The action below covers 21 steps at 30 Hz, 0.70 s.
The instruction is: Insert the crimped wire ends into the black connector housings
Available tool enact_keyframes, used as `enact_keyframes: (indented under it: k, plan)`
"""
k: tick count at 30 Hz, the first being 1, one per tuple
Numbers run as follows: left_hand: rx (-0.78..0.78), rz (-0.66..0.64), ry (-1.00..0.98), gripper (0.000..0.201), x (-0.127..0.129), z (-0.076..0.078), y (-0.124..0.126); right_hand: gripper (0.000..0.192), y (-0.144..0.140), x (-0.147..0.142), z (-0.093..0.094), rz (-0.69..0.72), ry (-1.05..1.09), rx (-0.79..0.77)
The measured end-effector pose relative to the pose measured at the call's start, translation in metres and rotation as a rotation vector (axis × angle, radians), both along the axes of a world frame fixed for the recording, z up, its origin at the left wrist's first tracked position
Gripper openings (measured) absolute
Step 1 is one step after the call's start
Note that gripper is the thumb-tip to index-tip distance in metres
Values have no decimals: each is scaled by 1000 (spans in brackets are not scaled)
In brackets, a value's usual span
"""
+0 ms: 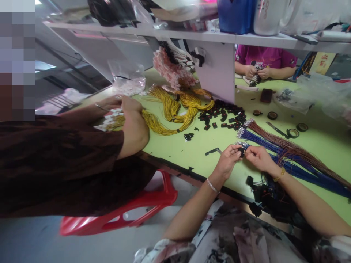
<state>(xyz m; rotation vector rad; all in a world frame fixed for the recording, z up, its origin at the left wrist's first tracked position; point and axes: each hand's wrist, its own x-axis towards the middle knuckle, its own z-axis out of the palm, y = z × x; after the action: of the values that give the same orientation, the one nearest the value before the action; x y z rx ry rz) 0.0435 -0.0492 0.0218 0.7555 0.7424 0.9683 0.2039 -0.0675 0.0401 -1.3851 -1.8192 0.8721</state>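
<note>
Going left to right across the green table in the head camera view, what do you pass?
A co-worker's hand on white-tipped wires, then yellow wire bundles, the pile of small black connectors, the left hand, the right hand, both pinching a small black connector, then tape rolls.

Wire-harness assembly workshop: bundled wires (175, 106), black connectors (225, 117), shared green workbench (192, 149).

green table (192, 153) | yellow wires (175, 109) | black connectors (225, 117) | blue wires (274, 148) | tape rolls (293, 133)
</note>
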Motion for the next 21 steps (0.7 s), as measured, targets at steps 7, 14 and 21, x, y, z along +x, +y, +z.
enact_keyframes:
  k: [7,14,21]
  plan:
    - [-35,44,18,29,5,-5,0,22,0,4,-6,75,-165,89]
    - [-6,68,74,27,10,-10,-5,22,-6,-2,-8,23,-335,126]
    - [-18,35,87,26,7,-2,1,26,45,37,14,-158,-371,150]
